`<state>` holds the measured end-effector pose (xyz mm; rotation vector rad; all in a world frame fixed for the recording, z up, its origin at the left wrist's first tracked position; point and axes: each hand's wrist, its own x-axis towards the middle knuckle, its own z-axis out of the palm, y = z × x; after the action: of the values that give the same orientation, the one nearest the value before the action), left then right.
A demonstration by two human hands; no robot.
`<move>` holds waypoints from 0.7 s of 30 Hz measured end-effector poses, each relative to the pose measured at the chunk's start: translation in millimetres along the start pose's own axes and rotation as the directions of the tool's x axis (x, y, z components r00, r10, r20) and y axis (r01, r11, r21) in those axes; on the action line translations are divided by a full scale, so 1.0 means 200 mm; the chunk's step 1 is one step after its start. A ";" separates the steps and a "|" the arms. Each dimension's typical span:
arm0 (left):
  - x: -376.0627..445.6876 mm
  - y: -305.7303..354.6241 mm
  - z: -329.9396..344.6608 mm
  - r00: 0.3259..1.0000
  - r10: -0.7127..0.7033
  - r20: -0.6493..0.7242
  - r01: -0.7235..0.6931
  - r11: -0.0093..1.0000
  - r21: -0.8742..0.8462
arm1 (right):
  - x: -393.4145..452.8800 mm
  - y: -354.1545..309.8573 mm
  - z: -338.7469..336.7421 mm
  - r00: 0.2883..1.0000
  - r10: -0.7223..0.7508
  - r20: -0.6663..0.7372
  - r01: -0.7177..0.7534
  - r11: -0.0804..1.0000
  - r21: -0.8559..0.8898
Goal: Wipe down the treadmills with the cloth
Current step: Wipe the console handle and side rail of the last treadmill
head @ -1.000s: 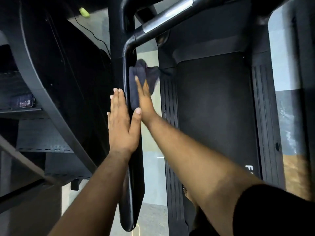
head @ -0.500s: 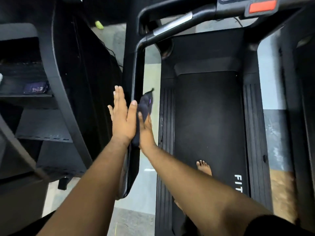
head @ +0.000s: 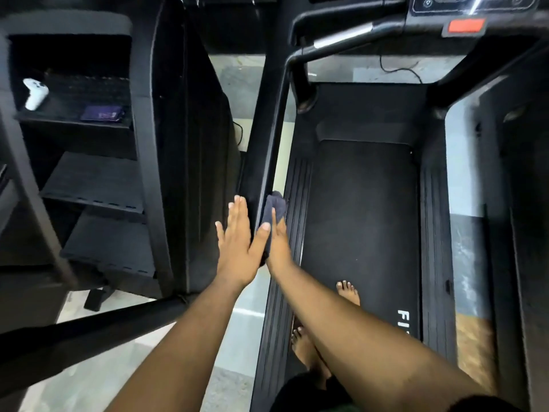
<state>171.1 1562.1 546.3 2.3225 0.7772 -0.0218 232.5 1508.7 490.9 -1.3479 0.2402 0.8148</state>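
Head view: cloth pinned flat by right hand on inner face of treadmill upright, long axis up-away; left hand open, bracing outer face.

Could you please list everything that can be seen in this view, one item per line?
treadmill upright: one, black, centre, slanting up to the handrail
cloth: one, dark blue-grey, pressed against the inner side of the upright
treadmill belt: one, black, right of centre, white lettering near its lower edge
handrail: one, black with a silver section, top right
red tab: one, red, on the console at the top right
neighbouring machine: one, black, left of the upright
white controller: one, white, on the upper left shelf
purple item: one, purple, same shelf
bare feet: two, on the treadmill
left hand: flat against the upright's outer side
right hand: presses the cloth
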 end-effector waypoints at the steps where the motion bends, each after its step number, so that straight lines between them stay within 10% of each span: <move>1: -0.04 -0.02 0.00 1.000 0.000 0.006 0.000 1.000 0.000 | -0.09 0.05 -0.01 1.000 -0.029 -0.005 0.028 0.993 -0.114; 9: -0.37 -0.01 -0.04 0.968 -0.177 0.180 0.215 0.952 -0.220 | -0.45 0.08 -0.12 0.994 -0.093 0.053 0.102 0.975 -0.197; 13: -0.62 0.00 -0.01 0.932 -0.265 0.245 0.356 0.794 -0.492 | -0.61 0.04 -0.22 0.981 -0.126 0.149 0.185 0.845 -0.502; 21: -1.21 -0.03 0.07 0.925 -0.348 0.154 0.351 0.624 -0.698 | -0.95 0.17 -0.36 0.922 0.041 0.386 0.212 0.779 -0.590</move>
<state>-28.0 1430.8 584.4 1.3948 1.0094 0.0920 97.2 1369.6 560.5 -1.7617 -0.4472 1.1134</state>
